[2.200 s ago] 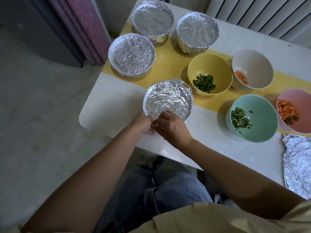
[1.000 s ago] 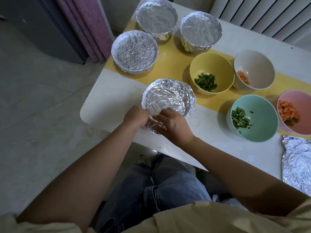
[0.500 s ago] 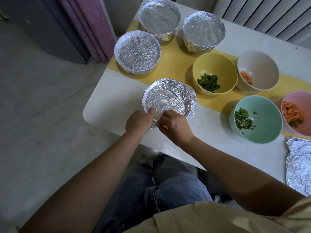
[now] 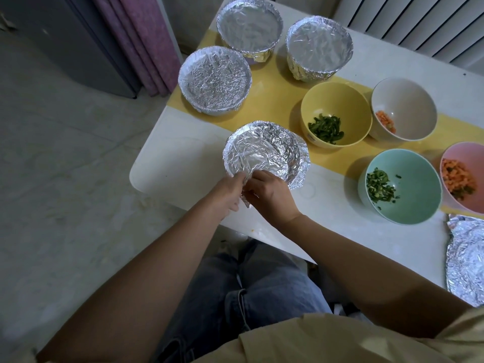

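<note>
Both hands have drawn slightly back toward me since half a second ago. I see the left hand (image 4: 227,191) and right hand (image 4: 269,195) side by side, fingers curled, each pinching the crumpled near edge of foil on the foil-covered bowl (image 4: 264,155). That bowl sits on the white table (image 4: 178,158) near its left corner, just beside a yellow bowl (image 4: 335,100) holding green pieces.

No text, label, brand, number or sign is showing legibly anywhere. The foil-wrapped bowl (image 4: 264,153), the yellow bowl (image 4: 337,100) and the yellow table runner (image 4: 272,100) are presenting only plain, unmarked surfaces.
</note>
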`<action>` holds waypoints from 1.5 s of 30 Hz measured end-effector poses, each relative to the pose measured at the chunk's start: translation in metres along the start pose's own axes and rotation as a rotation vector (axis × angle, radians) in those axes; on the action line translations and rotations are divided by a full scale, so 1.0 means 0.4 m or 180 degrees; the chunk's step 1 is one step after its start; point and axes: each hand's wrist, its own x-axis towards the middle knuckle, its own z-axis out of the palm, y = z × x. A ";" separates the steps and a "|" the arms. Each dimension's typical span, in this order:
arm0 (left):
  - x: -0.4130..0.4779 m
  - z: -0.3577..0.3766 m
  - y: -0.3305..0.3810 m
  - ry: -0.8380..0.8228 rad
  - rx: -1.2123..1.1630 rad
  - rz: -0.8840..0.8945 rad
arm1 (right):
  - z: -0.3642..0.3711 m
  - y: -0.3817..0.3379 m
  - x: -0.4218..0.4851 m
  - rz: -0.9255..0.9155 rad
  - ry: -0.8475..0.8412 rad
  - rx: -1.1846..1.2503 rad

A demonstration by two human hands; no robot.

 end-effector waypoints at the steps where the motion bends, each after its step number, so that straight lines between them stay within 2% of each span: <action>1: -0.002 -0.001 -0.001 -0.0089 0.0061 -0.0031 | 0.002 0.001 -0.001 0.0028 0.0009 0.0014; 6: 0.013 -0.005 -0.006 -0.0040 -0.0003 0.0322 | 0.001 0.008 0.003 0.0075 -0.0241 0.0190; 10: 0.027 -0.015 -0.007 0.0071 -0.0079 0.0313 | -0.026 0.034 -0.020 -0.0042 -0.0483 0.0157; 17: 0.045 -0.021 -0.001 0.0227 -0.0009 0.0542 | -0.033 0.039 -0.024 -0.0068 -0.0202 -0.0079; 23: 0.029 0.016 -0.004 0.0646 -0.0364 0.0392 | -0.007 0.018 0.010 0.0178 -0.0035 -0.0011; 29: 0.049 0.031 -0.004 0.0688 -0.0690 0.0317 | 0.005 0.013 0.020 0.0271 -0.0100 0.0148; 34: 0.043 0.027 0.000 0.0717 -0.0434 0.0569 | 0.001 0.015 0.019 0.0246 -0.0059 0.0152; 39: 0.045 0.011 0.011 0.1025 0.0183 0.0759 | 0.004 0.005 0.016 0.0259 0.0005 0.0203; 45: 0.053 0.001 0.009 0.1106 0.0702 0.0763 | 0.005 0.007 0.012 0.0240 -0.0119 0.0166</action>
